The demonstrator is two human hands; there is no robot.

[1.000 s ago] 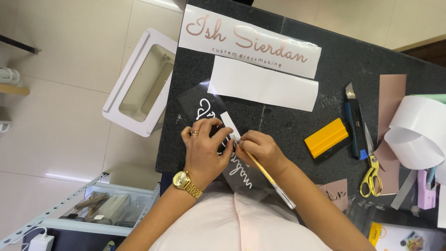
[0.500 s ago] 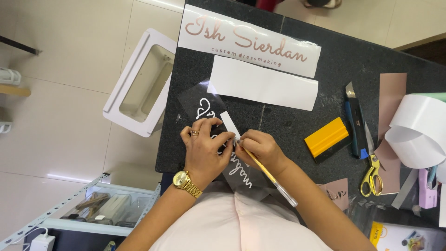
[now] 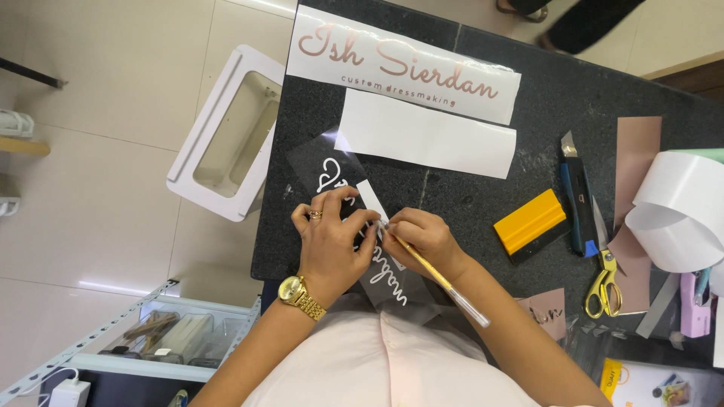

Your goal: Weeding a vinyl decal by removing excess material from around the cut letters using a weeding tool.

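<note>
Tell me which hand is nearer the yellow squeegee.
Right. The right hand works on the lettered film just left of the yellow squeegee, holding a thin tool. The left hand presses the film farther left, beyond the right hand.

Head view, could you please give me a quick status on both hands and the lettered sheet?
Left hand pressing the dark lettered sheet flat. Right hand holding a thin yellow tool, tip at the lettering. White strip lies across the sheet beside the fingers.
</note>
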